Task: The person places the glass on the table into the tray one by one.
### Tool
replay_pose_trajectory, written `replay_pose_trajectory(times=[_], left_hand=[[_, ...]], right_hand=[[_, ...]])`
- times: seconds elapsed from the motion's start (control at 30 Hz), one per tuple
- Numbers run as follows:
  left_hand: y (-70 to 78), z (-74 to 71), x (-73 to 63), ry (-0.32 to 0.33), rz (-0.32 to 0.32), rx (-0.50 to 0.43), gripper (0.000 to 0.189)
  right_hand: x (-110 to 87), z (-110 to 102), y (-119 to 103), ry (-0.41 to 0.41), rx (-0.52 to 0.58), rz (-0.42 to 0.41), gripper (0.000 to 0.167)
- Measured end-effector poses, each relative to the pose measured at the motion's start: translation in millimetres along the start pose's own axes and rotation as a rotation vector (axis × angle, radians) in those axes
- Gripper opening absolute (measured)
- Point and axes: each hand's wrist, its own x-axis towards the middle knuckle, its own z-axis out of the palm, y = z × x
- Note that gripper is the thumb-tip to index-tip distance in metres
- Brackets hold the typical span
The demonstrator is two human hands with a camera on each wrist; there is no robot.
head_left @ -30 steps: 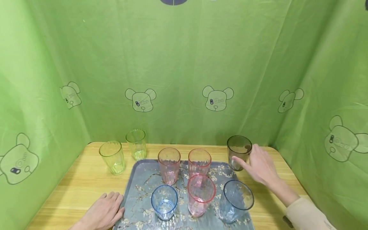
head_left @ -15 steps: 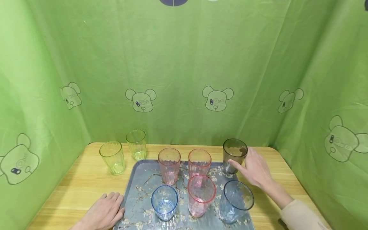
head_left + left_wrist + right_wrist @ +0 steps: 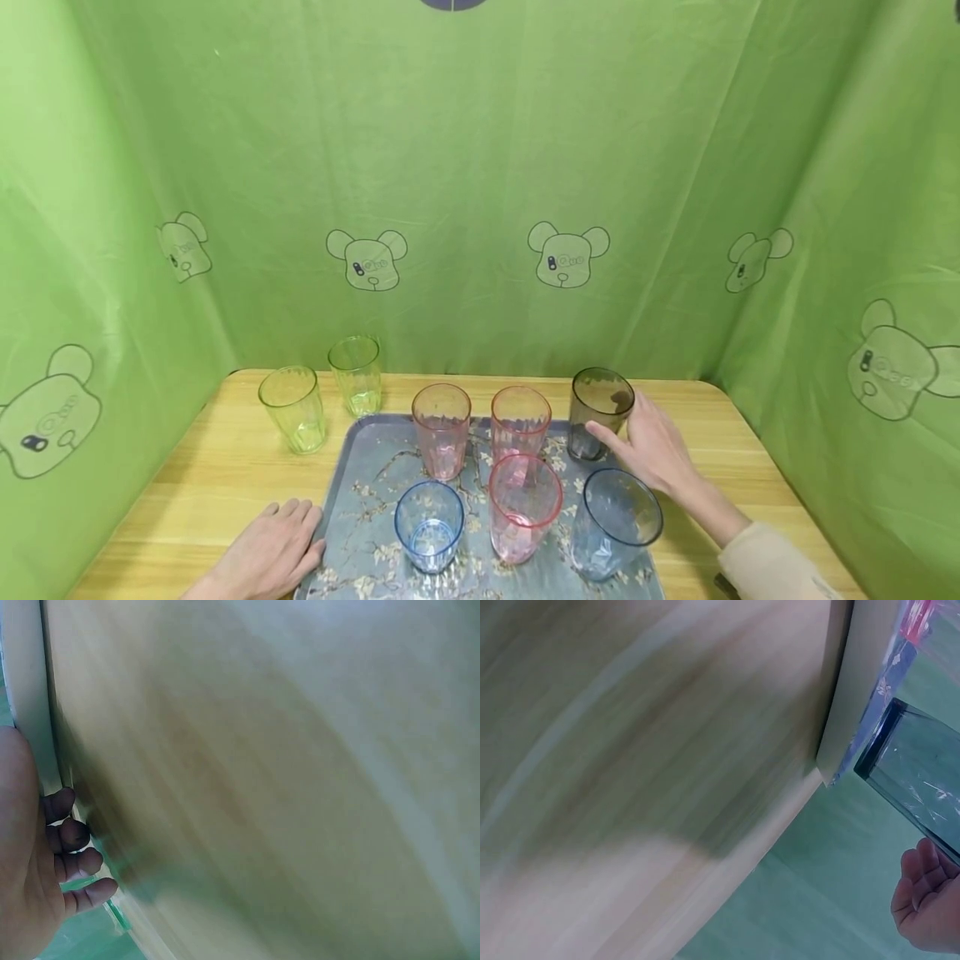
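My right hand [image 3: 656,446] holds a smoky dark glass [image 3: 597,417] upright at the far right corner of the flowered tray [image 3: 347,467]. Its thumb lies on the near side; the other fingers are mostly hidden behind the glass. In the right wrist view the base of the dark glass [image 3: 922,769] is close to the tray's edge [image 3: 877,705]; whether it touches is unclear. My left hand [image 3: 262,550] rests on the table against the tray's left edge. In the left wrist view the fingertips [image 3: 94,892] of that hand are slightly bent and hold nothing.
On the tray stand two pink glasses [image 3: 442,429] at the back, a red-rimmed pink glass [image 3: 517,533], a light blue glass [image 3: 429,529] and a grey-blue glass [image 3: 611,533]. Two green glasses [image 3: 296,412] stand on the wooden table [image 3: 180,492]. Green curtains [image 3: 465,167] enclose it.
My right hand has moved the dark glass left and slightly nearer, from beyond the tray's right corner to over that corner. The left hand and the other glasses have stayed put.
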Motion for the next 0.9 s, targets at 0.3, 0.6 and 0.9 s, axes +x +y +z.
replay_pose_trajectory(times=[0.3,0.6,0.9], left_hand=[[-1.2,0.5,-0.6,0.022,0.013,0.005,0.029],[-0.4,2.2,-1.3,0.03,0.013,0.014,0.031],[-0.3,2.5,-0.8,0.048,0.015,0.024,0.031]], right_hand=[[-1.1,7,1,0.018,0.013,-0.043,0.076],[-1.3,12,-1,0.034,0.002,-0.06,0.07],[-0.2,13,0,0.023,-0.02,-0.049,0.071]])
